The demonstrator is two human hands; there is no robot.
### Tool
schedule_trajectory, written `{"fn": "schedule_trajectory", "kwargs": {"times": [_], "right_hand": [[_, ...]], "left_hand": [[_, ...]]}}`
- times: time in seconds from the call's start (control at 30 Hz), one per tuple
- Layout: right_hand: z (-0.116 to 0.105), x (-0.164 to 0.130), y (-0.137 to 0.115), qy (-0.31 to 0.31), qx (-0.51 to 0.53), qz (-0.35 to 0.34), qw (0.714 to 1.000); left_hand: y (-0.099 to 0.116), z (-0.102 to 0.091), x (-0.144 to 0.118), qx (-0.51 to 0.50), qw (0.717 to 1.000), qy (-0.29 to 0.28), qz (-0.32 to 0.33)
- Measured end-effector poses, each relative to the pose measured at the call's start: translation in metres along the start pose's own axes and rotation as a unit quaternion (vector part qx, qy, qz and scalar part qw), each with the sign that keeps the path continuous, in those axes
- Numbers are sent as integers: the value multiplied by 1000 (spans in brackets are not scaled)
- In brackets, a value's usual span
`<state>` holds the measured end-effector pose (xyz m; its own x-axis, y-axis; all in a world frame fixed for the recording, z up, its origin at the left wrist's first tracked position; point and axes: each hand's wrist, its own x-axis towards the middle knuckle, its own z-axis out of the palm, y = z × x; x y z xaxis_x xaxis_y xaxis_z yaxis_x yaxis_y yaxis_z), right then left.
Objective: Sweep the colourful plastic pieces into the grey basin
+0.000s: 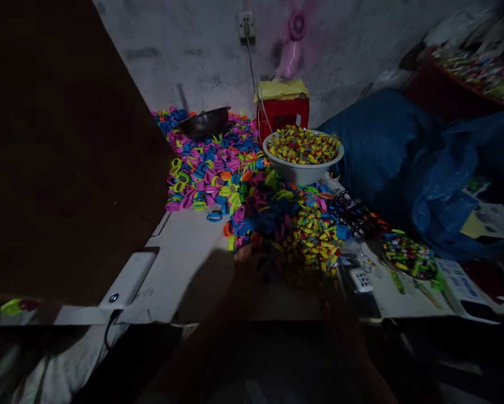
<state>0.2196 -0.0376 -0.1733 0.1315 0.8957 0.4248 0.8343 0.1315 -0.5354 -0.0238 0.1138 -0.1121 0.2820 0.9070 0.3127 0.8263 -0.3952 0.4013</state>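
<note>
My left hand (248,259) reaches over the table to the near edge of a heap of colourful plastic toy watches (209,182), in pink, blue, lime and orange. Its fingers are in shadow against the heap, so what they hold, if anything, is unclear. To the right, my right hand (329,300) is very dark, low beside a pile of small yellow-and-red wrapped pieces, like candies (317,238). The fingers of that hand cannot be made out. Deep shadow covers the surface between both hands.
A white bowl (304,173) full of similar pieces stands behind, before a red stool (283,112). Brown cardboard (66,151) blocks the left, near a white power bank (128,280). Blue plastic bags (378,146) crowd the right. A dark pan (205,123) rests on the watches.
</note>
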Motion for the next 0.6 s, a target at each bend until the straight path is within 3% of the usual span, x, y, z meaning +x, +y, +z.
{"fn": "schedule_trajectory", "kwargs": {"times": [0.13, 0.23, 0.37, 0.47, 0.6], "right_hand": [[-12, 20, -26, -45, 31, -23, 998], [-26, 39, -47, -54, 47, -41, 997], [-45, 55, -90, -66, 123, -3, 990], [-50, 60, -115, -91, 181, -4, 979], [-46, 57, -124, -91, 216, -8, 972]], "left_hand": [[2, -15, -7, -66, 998, 5, 7], [15, -39, -27, -219, 974, -55, 1], [42, -71, -55, -442, 882, -149, -62], [57, -84, -63, -541, 808, -208, -104], [64, -93, -63, -576, 771, -249, -111]]}}
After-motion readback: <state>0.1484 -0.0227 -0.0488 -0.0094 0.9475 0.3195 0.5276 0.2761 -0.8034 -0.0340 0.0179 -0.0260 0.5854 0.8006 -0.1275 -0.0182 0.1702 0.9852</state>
